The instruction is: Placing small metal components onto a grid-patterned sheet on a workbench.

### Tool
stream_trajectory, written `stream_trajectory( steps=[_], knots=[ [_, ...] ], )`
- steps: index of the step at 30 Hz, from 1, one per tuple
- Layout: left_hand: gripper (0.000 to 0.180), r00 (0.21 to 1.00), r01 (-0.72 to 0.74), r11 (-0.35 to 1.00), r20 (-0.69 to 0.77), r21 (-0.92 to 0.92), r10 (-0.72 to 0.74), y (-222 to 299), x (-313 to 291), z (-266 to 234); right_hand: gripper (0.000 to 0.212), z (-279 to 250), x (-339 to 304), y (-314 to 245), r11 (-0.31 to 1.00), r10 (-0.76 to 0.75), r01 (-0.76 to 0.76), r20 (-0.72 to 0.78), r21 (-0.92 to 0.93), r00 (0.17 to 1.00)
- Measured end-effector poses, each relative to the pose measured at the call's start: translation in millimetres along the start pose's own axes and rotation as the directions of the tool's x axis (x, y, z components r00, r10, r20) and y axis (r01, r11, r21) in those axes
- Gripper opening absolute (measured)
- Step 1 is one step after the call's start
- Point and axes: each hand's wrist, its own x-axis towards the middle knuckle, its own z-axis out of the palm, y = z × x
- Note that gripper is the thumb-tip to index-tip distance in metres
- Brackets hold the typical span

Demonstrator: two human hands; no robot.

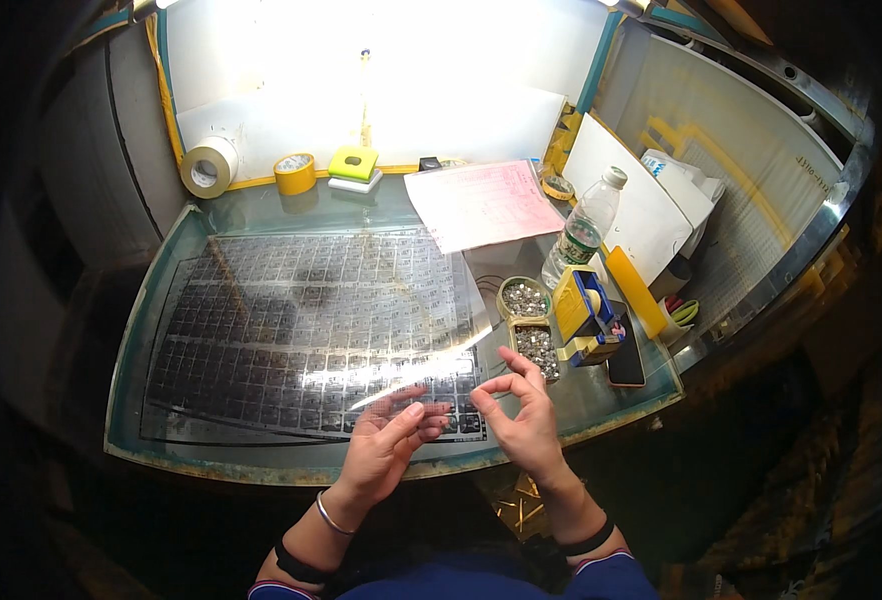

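Note:
A large clear film sheet with a dark printed grid lies over the glass tabletop, its near edge lifted and bright with glare. My left hand grips that near edge, the thumb on top and the fingers showing dimly through the film. Just right of the sheet's near corner, my right hand has thumb and index finger pinched together, other fingers raised. Anything between those fingertips is too small to make out. Close by stand a round tub and a square tub of small shiny pieces.
Beyond the tubs are a yellow-and-blue tape dispenser, a plastic bottle and a dark phone. Pink paper lies at the back. A white roll, yellow tape and a green hole punch line the rear edge.

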Motion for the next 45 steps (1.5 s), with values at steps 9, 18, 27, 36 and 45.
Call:
stream_trajectory(
  steps=[9,18,27,36,45],
  knots=[
    [0.028,1.000,-0.008,1.000,-0.008,-0.005,0.008,1.5,-0.7,1.3,0.016,-6.6,7.7,-4.4,0.518,0.412,-0.568,0.396,0.639,0.821],
    [0.028,1.000,-0.005,1.000,0.018,-0.001,0.005,-1.4,1.7,-1.2,0.022,14.3,0.3,10.4,0.714,0.351,-0.502,0.371,0.488,0.860],
    [0.027,1.000,-0.008,1.000,0.000,-0.005,0.008,-2.0,1.0,-2.3,0.017,-63.6,29.7,5.4,0.906,0.235,-0.197,-0.060,0.375,0.970],
    [0.025,0.999,-0.010,1.000,-0.033,0.000,0.010,-1.2,0.9,1.1,0.023,-156.0,76.0,4.9,0.837,0.115,-0.120,-0.043,-0.534,0.992],
    [0.026,1.000,-0.017,1.000,-0.022,0.011,0.017,-1.9,0.4,0.8,0.022,-143.9,77.6,14.9,0.633,0.028,-0.095,-0.100,-0.769,0.995]
  ],
)
